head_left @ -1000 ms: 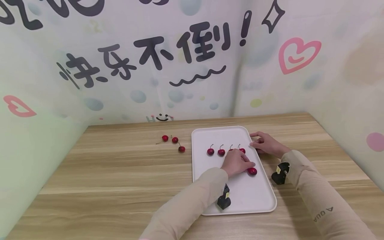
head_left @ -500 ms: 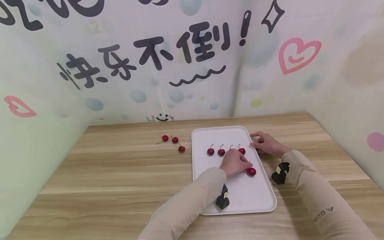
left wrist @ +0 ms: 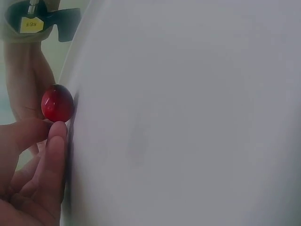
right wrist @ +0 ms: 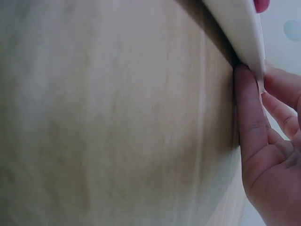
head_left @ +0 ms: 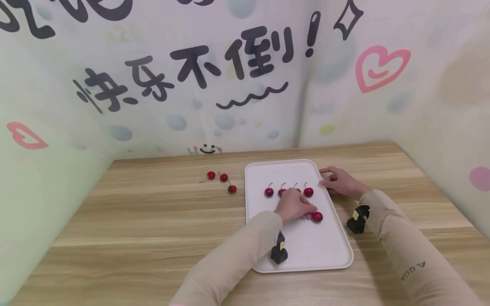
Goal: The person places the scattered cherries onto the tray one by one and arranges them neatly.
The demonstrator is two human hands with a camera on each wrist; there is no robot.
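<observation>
Over the white tray (head_left: 329, 250), my left hand (head_left: 294, 205) pinches a dark red cherry (head_left: 317, 217) at its stem end; in the left wrist view, thumb and fingertips meet right against the cherry (left wrist: 57, 104). The fruit is at or just above the tray surface. Behind the hand runs a row of several stemmed cherries (head_left: 269, 192), some partly covered by it. My right hand (head_left: 342, 183) grips the tray's right rim; in the right wrist view, its thumb and fingers (right wrist: 249, 101) lie on either side of the tray edge (right wrist: 235, 28).
Three more cherries (head_left: 223, 177) with stems lie on the wooden table (head_left: 153, 225), left of the tray. A printed cloth wall (head_left: 191, 119) closes off the back, with side walls at left and right. A black wrist camera (head_left: 279, 250) hangs under the left sleeve.
My left hand has shifted a little to the left across the tray, and the pinched cherry has moved with it. The right hand stays on the rim.
</observation>
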